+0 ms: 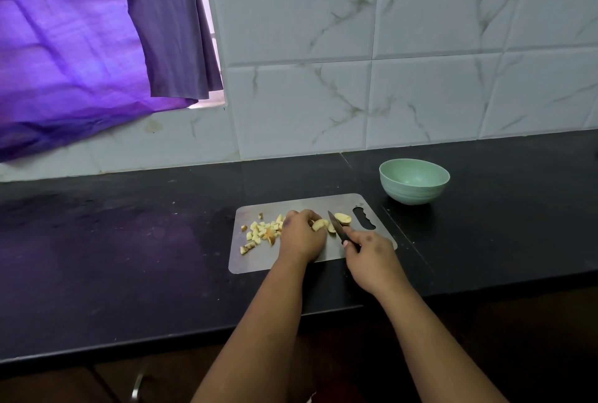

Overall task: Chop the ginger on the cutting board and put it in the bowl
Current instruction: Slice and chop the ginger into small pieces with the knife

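A grey metal cutting board (259, 260) lies on the black counter. Several small ginger cubes (259, 232) are scattered on its left half. My left hand (302, 237) presses a ginger piece (319, 224) down at the board's middle. My right hand (369, 255) grips a small black-handled knife (336, 226), blade tip pointing away, right beside that piece. A larger uncut ginger chunk (343, 218) lies just beyond the blade. A pale green bowl (414, 184) stands empty to the back right of the board.
The black counter (129, 240) runs left and right, its front edge close below the board. A white marble-tiled wall (388, 78) rises behind. A purple curtain (81, 46) hangs at the upper left. A cabinet handle (137, 386) shows under the counter.
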### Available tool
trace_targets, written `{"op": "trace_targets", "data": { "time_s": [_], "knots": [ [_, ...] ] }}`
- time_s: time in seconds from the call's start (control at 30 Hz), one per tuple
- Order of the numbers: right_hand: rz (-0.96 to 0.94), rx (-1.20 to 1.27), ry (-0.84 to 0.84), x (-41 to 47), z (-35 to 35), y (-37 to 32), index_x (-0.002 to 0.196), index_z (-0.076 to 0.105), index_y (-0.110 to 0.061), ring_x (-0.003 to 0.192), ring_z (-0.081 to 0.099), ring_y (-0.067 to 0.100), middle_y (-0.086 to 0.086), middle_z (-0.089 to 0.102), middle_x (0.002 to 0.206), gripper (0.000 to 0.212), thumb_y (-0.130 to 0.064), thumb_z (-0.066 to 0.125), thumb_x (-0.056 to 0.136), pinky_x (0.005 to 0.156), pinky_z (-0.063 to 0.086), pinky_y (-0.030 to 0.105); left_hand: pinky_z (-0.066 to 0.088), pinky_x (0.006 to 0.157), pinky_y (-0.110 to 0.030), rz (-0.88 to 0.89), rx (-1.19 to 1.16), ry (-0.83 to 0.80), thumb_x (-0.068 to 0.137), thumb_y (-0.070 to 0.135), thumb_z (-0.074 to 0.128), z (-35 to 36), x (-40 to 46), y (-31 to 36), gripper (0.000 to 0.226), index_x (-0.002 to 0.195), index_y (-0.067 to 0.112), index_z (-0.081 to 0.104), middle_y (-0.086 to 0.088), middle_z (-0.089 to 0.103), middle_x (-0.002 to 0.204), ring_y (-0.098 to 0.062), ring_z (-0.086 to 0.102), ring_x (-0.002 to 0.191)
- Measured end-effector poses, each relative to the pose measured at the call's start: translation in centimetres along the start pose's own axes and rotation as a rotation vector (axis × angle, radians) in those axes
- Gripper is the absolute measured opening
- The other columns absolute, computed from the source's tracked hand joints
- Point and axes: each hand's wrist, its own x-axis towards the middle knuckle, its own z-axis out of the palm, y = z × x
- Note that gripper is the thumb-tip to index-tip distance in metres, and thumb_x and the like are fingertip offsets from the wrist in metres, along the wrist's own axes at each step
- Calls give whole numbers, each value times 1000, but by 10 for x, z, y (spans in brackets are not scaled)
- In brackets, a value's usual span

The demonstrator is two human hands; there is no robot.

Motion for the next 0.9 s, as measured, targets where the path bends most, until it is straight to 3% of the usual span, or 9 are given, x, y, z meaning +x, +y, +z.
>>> {"op": "trace_targets", "data": {
  "time_s": [0.2, 0.3, 0.5, 0.73, 0.83, 0.9],
  "knots": [
    [6, 6, 6, 0, 2, 0, 138, 50, -25, 109, 57, 15, 4, 57, 126, 40, -20, 46, 99, 80, 35, 12, 43, 65, -21, -73, -93, 87, 87, 33, 66, -5, -3, 5, 19, 96, 17, 67, 3, 67, 88, -9, 61, 79],
    [10, 17, 6, 0, 4, -1, 138, 50, -25, 109, 57, 14, 3, 57, 128, 40, -20, 46, 99, 81, 36, 12, 52, 68, -25, -129, -162, 111, 83, 30, 71, -6, -2, 4, 19, 93, 14, 70, 4, 69, 81, -10, 64, 76],
    [7, 36, -2, -1, 9, -5, 139, 48, -26, 115, 55, 14, 2, 56, 131, 41, -22, 47, 99, 82, 32, 10, 54, 88, -30, -177, -256, 85, 82, 14, 67, -8, 1, 1, 25, 107, 14, 71, 1, 71, 98, -12, 65, 90],
    [-13, 38, -5, -1, 11, -8, 138, 48, -25, 111, 57, 14, 3, 58, 128, 40, -21, 46, 99, 80, 36, 12, 55, 87, -31, -208, -306, 31, 82, 9, 64, -11, 2, 0, 28, 108, 16, 71, 0, 72, 101, -12, 66, 89],
    [-11, 39, -11, -1, 12, -9, 139, 48, -24, 114, 55, 13, 2, 56, 131, 40, -21, 46, 99, 81, 34, 10, 55, 86, -33, -203, -313, 14, 84, 10, 62, -11, 2, 0, 35, 118, 17, 67, -1, 71, 101, -13, 66, 86],
    [-7, 34, -4, 0, 12, -8, 139, 48, -24, 115, 55, 13, 2, 56, 131, 40, -21, 46, 99, 81, 32, 10, 52, 78, -27, -160, -250, -26, 87, 12, 57, -10, 0, 2, 37, 123, 19, 64, -2, 71, 104, -9, 63, 80]
  ]
}}
